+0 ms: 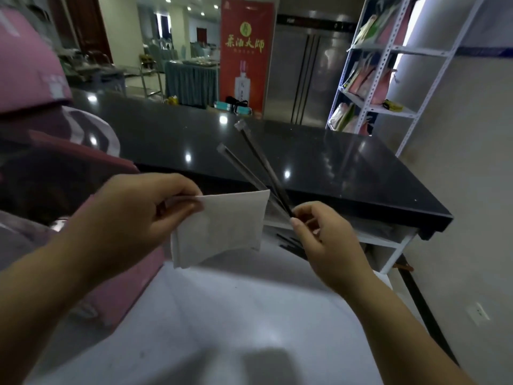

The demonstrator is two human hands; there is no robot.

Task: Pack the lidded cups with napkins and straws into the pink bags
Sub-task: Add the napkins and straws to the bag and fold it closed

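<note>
We see left hand [133, 218] pinching white napkin [222, 226] by its upper left corner; right hand [324, 240] pinches two wrapped straws [249, 165] at their lower ends, fanning up-left over black counter [333, 168]. Pink bag [122, 279] sits left.

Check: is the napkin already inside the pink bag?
No, the left hand pinches the napkin in the air beside the pink bag, while the right hand holds two straws.

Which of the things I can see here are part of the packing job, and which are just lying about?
Part of the job: napkin in the left hand; straws in the right hand; pink bags.
Just lying about: red banner, shelf rack, steel fridge.
</note>
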